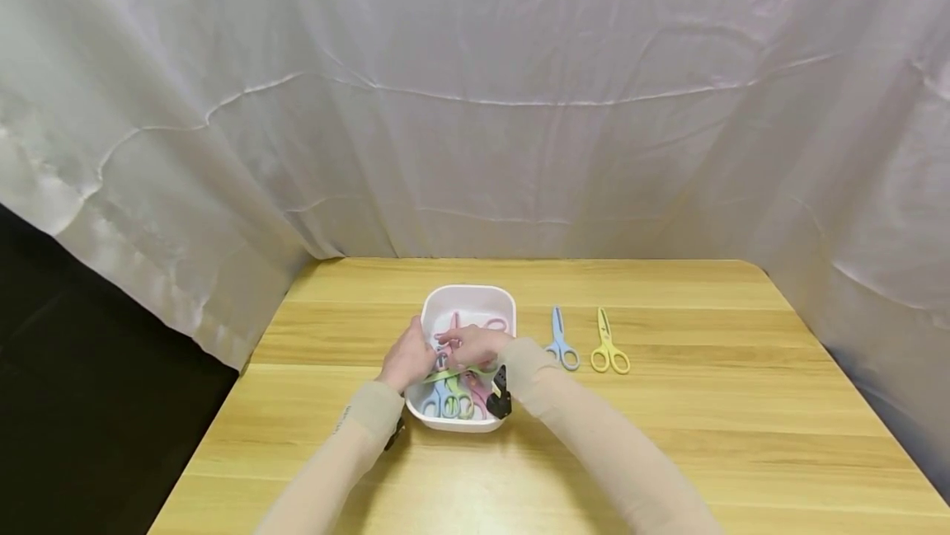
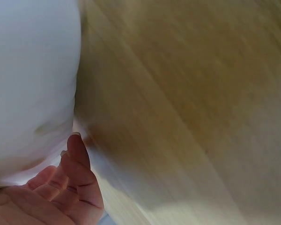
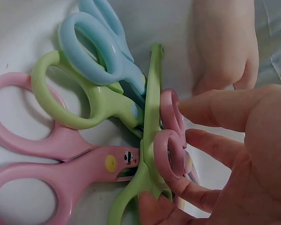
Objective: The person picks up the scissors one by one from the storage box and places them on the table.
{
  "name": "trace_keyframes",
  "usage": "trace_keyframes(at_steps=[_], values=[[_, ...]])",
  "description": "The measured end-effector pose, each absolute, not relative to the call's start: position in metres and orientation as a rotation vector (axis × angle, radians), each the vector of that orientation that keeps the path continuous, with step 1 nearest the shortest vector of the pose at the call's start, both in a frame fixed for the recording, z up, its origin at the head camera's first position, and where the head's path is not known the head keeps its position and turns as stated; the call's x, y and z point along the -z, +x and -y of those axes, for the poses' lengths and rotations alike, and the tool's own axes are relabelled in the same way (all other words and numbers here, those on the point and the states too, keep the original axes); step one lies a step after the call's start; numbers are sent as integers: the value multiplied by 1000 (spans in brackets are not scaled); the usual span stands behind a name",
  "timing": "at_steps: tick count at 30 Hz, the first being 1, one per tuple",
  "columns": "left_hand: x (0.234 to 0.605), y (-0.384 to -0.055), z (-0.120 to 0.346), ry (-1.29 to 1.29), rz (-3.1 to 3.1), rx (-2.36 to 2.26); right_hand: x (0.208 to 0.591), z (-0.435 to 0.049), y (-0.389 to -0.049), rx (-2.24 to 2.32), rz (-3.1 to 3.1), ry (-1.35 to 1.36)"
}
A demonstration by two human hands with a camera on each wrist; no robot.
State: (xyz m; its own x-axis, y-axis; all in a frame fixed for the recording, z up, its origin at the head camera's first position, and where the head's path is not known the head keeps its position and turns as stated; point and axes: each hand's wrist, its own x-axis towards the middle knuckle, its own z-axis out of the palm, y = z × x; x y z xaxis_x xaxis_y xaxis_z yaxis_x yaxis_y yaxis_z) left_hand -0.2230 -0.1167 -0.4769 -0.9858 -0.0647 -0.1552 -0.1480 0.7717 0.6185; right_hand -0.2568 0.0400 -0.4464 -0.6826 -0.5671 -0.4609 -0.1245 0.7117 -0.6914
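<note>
In the head view my left hand (image 1: 410, 356) grips the left wall of a white plastic bin (image 1: 469, 289), its fingers along the outside in the left wrist view. My right hand (image 1: 475, 344) reaches inside, and its thumb and fingers pinch the handle loops of pink scissors (image 3: 160, 157). Under those loops, green scissors (image 3: 152, 112) lie lengthwise across the pile. Beside them in the right wrist view rest blue scissors (image 3: 126, 71), a second green pair (image 3: 102, 102) and another pink pair (image 3: 84, 171) with a panda sticker. The held pair's blades are mostly hidden.
Right of the bin, blue scissors (image 1: 558, 329) and yellow scissors (image 1: 605, 339) lie apart on the wooden table (image 1: 705, 403), blades pointing away. A pale curtain (image 1: 519, 156) hangs behind the table's far edge.
</note>
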Motion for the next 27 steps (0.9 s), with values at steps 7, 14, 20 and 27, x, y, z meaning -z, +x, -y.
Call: trace_keyframes(at_steps=[7, 14, 20, 27], values=[[476, -224, 117, -182, -2843, -995, 446, -38, -255, 806, -2267, -565], [476, -222, 117, -187, -2824, -1028, 454, -36, -256, 779, -2297, -597], [476, -221, 117, -182, -2820, -1045, 453, -36, -256, 772, -2317, -614], [478, -223, 117, -174, -2826, -1035, 450, -38, -256, 763, -2349, -635]])
